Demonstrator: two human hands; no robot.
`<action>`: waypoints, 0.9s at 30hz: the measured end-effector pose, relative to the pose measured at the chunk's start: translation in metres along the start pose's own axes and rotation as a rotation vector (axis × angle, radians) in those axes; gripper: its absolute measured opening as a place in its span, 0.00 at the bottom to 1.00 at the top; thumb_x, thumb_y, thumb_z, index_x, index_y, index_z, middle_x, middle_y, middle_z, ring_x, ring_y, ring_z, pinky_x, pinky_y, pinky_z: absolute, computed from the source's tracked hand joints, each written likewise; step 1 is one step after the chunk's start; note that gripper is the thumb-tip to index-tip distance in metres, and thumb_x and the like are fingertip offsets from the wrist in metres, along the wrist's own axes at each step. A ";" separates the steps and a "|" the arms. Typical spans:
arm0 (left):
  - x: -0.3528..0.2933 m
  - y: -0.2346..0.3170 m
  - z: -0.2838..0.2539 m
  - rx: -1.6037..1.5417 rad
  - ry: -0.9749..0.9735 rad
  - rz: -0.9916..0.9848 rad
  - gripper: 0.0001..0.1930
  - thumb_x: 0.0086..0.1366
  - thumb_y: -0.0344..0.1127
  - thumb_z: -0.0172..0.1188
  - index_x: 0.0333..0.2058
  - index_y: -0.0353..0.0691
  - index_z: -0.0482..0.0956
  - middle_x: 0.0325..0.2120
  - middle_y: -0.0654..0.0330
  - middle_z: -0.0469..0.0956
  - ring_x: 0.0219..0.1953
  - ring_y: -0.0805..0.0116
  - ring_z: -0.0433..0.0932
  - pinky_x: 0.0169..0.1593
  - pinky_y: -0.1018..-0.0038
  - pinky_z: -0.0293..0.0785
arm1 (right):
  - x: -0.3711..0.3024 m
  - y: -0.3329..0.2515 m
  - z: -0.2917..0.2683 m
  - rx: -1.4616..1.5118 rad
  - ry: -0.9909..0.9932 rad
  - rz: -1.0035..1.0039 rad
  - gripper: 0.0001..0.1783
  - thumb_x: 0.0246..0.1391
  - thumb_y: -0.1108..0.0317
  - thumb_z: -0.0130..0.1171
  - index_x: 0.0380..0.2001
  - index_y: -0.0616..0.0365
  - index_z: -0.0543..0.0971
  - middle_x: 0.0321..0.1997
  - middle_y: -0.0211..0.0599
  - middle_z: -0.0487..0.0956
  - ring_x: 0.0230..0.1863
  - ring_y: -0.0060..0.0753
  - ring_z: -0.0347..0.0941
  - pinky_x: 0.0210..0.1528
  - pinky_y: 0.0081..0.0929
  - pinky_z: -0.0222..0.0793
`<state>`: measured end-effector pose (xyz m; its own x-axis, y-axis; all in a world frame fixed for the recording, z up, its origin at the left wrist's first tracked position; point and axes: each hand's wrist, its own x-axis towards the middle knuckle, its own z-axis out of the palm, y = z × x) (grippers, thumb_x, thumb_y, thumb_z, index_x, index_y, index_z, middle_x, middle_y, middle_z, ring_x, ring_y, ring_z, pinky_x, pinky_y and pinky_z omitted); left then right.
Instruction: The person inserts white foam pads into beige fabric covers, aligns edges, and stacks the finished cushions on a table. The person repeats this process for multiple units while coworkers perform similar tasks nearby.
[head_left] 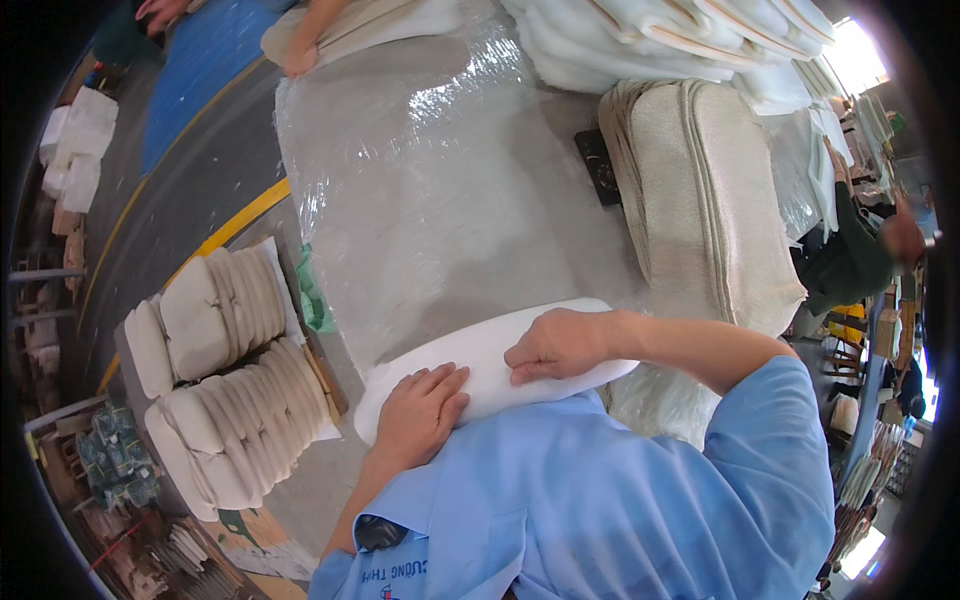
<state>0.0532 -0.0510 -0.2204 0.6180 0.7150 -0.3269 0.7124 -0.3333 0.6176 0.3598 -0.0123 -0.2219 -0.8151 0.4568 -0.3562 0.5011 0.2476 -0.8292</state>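
Observation:
A long white padded piece with rounded ends lies across the near edge of the table, close against my body. On its left end my left hand rests flat, fingers stretched out and together. My right hand is on the right half of the padding, its fingers curled into a closed pinch. What sits between those fingertips, if anything, is hidden. Beyond the right forearm stands a stack of beige fabric covers with rounded corners.
Clear plastic sheeting covers the grey table. Bundled beige cushions stand at the left. White padding sheets are piled at the far right. Another person's hand touches beige pieces at the far left; a person in dark green is at right.

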 end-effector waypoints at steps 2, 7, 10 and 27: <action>0.001 0.002 -0.004 -0.016 -0.034 0.014 0.24 0.78 0.51 0.52 0.63 0.44 0.79 0.62 0.48 0.78 0.63 0.40 0.75 0.69 0.52 0.67 | 0.009 0.013 0.002 0.086 -0.030 0.032 0.25 0.74 0.44 0.51 0.34 0.56 0.79 0.32 0.49 0.82 0.39 0.59 0.79 0.44 0.52 0.73; 0.019 0.018 -0.007 0.005 -0.125 0.037 0.26 0.79 0.53 0.50 0.64 0.42 0.77 0.66 0.45 0.74 0.67 0.38 0.71 0.72 0.53 0.65 | 0.028 0.027 0.005 0.032 -0.057 0.137 0.24 0.75 0.47 0.49 0.37 0.56 0.81 0.37 0.51 0.83 0.42 0.60 0.79 0.47 0.52 0.73; 0.025 0.014 0.000 -0.053 -0.159 -0.010 0.27 0.79 0.52 0.47 0.65 0.42 0.77 0.67 0.47 0.73 0.67 0.37 0.71 0.71 0.54 0.66 | 0.037 0.049 0.009 0.005 -0.038 0.163 0.24 0.74 0.47 0.50 0.39 0.56 0.83 0.39 0.51 0.84 0.44 0.61 0.80 0.49 0.53 0.73; 0.021 0.012 -0.001 -0.332 0.194 -0.333 0.25 0.78 0.36 0.48 0.70 0.37 0.69 0.55 0.45 0.83 0.56 0.47 0.82 0.61 0.60 0.75 | 0.068 0.016 0.022 -0.033 -0.012 0.001 0.22 0.72 0.48 0.55 0.35 0.57 0.79 0.33 0.53 0.83 0.39 0.64 0.79 0.45 0.55 0.72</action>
<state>0.0745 -0.0392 -0.2191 0.2799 0.8606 -0.4255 0.6965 0.1230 0.7069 0.3057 0.0042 -0.2689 -0.8178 0.4467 -0.3627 0.5115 0.2753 -0.8140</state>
